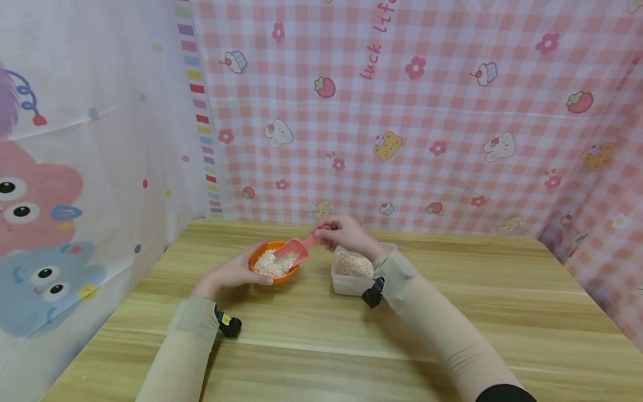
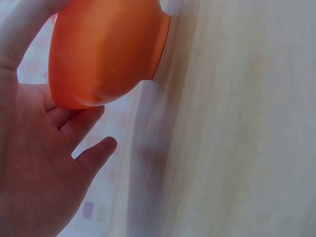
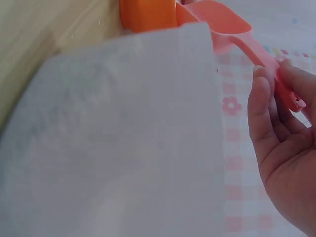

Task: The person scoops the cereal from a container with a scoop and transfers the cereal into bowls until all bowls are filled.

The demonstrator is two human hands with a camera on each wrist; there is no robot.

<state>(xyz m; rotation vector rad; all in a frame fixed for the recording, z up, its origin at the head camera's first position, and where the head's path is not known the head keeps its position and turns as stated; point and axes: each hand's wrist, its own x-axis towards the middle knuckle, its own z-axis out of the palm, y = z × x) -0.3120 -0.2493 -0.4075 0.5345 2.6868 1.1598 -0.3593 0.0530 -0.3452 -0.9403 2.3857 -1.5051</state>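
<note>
An orange bowl (image 1: 288,277) filled with pale flakes (image 1: 268,264) stands on the table. My left hand (image 1: 233,273) holds the bowl from its left side, thumb on the near wall and fingers round the far one. In the left wrist view the bowl's (image 2: 106,52) smooth outer wall and foot show. My right hand (image 1: 348,234) grips the handle of a pink scoop (image 1: 296,250), tilted with its mouth down over the flakes. The scoop (image 3: 224,19) handle lies between thumb and fingers in the right wrist view.
A translucent rectangular container (image 1: 346,286) with more flakes (image 1: 354,264) stands right of the bowl, under my right forearm. Its pale wall (image 3: 128,143) fills much of the right wrist view. The wooden table (image 1: 301,346) ends at a pink checked curtain (image 1: 452,184).
</note>
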